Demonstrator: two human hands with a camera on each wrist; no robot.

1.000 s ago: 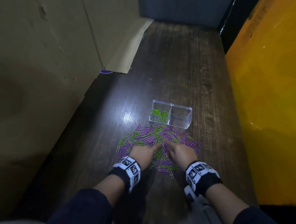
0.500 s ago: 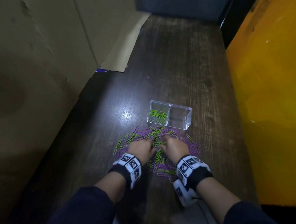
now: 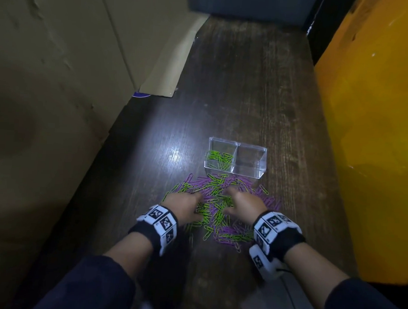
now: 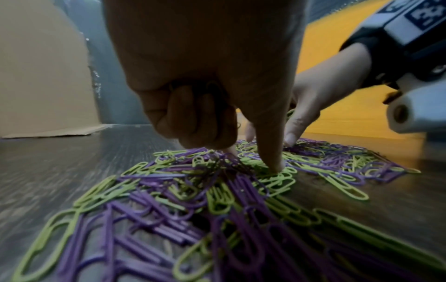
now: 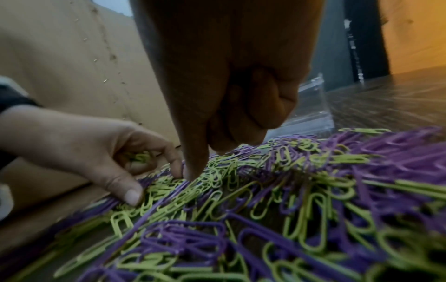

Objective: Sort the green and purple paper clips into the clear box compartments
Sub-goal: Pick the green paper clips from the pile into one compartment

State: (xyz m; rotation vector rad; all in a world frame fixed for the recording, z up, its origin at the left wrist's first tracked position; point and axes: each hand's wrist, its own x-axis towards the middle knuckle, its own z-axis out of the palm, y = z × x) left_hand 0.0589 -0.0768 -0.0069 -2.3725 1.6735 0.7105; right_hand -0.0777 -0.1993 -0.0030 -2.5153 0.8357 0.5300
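**Both hands down in the mixed clip pile, just short of the clear box**

Head view: the clear box point(image 3: 237, 159) sits on the dark wooden desk point(image 3: 250, 85), and everything here is placed from it. Its left compartment holds a small heap of green clips point(image 3: 219, 159); the right compartment looks bare. Just on the near side of the box lies the pile of green and purple paper clips point(image 3: 219, 203), spread flat on the desk. The left hand point(image 3: 185, 207) rests on the pile's near left part, the right hand point(image 3: 244, 205) on its near right part, both close together and each wearing a marked wristband. A cardboard wall point(image 3: 59, 74) stands well left of the box, a yellow panel point(image 3: 378, 141) well right of it.

Left wrist view: the left hand point(image 4: 205, 85) has most fingers curled into the palm, with a dark clip shape caught among them, while one finger point(image 4: 272, 148) stretches down and its tip presses a green clip in the pile point(image 4: 217, 200). The right hand point(image 4: 304, 110) touches the clips just beyond.

Right wrist view: the right hand point(image 5: 229, 85) is curled too, one finger pointing down into the pile point(image 5: 265, 200); whether the curled fingers hold anything cannot be told. The left hand point(image 5: 96, 148) cups several green clips, its thumb on the pile. The box point(image 5: 311, 108) shows just behind the right hand.
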